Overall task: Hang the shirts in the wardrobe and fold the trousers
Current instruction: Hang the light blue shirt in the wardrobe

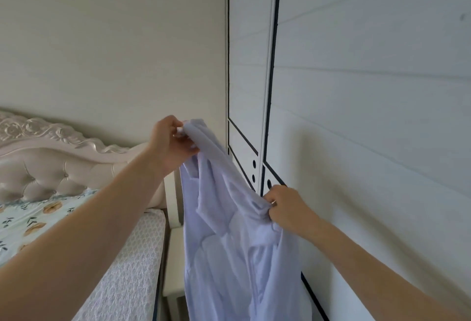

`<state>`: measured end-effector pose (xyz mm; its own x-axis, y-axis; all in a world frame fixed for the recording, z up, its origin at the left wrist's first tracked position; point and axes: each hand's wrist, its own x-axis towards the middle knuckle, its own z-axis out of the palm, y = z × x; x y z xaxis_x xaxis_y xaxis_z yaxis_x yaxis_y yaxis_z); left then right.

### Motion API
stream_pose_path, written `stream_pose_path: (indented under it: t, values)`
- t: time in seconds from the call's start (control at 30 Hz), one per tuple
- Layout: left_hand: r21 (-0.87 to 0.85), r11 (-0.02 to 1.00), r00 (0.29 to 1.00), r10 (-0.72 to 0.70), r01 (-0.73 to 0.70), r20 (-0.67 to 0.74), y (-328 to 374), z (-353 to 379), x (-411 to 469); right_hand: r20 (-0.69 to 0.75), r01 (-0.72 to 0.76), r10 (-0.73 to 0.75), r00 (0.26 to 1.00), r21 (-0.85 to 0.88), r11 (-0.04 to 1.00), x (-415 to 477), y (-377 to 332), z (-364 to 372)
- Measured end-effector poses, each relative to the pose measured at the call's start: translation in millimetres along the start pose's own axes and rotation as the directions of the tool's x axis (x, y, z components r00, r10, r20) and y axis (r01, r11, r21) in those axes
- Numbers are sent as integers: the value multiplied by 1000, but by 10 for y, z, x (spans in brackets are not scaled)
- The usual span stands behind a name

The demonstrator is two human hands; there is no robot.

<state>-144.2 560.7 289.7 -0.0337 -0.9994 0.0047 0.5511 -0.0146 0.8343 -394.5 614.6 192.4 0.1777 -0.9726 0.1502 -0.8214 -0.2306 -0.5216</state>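
A pale lilac shirt point(234, 239) hangs in the air in front of me, stretched between both hands. My left hand point(173, 142) pinches its upper end, higher and further away. My right hand point(288, 208) grips a bunched part of the fabric lower and nearer. The rest of the shirt drapes down out of the frame. The white wardrobe point(356, 91) with dark trim stands shut right behind the shirt, filling the right half of the view. No hanger and no trousers are visible.
A bed point(38, 221) with a floral sheet and a tufted headboard point(51, 167) lies at the left. A white bedside stand point(173, 257) fills the narrow gap between the mattress edge and the wardrobe. A plain wall is behind.
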Motion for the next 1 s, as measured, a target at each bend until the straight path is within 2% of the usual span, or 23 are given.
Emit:
stream_pose_path:
  t: [0.03,0.1,0.23,0.3,0.33,0.4,0.47,0.53,0.63,0.77,0.87,0.9,0.93,1.0]
  values:
    - [-6,1000,1000,3,-3,-21,30,47,63,127,26,-20,992,-48,998,-35,-16,25]
    - [64,998,1000,7,-8,12,39,136,166,267,71,-56,962,-45,996,-100,-29,67]
    - [242,962,987,95,-123,127,16,377,215,337,1,-8,942,22,1000,-110,-47,7]
    - [293,941,974,114,-168,195,27,499,185,342,-101,26,939,203,974,-69,-122,-115]
    - [320,928,964,112,-188,242,36,543,176,283,-143,52,958,310,940,-30,-160,-178]
    - [385,895,939,94,-225,332,31,608,161,58,-135,122,991,482,866,76,-239,-294]
    - [416,875,915,68,-246,397,20,656,108,-116,-73,142,983,464,883,174,-331,-369]
    - [436,863,896,44,-257,443,34,686,61,-138,-56,115,984,371,927,266,-412,-401]
    - [520,801,885,25,-297,465,75,619,83,-189,-109,177,966,326,939,373,-429,-441]
    - [726,580,920,122,-370,372,167,373,244,-361,-154,341,868,458,876,418,-298,-567]
    - [841,440,949,163,-315,270,264,215,339,-396,-145,406,824,545,826,446,-230,-602]
    - [853,439,958,170,-282,229,294,187,349,-394,-145,414,820,556,818,465,-224,-589]
    - [840,486,969,169,-243,182,319,173,353,-390,-151,419,820,559,815,477,-228,-566]
    - [725,669,986,125,-163,106,350,178,346,-374,-166,414,830,543,823,496,-233,-491]
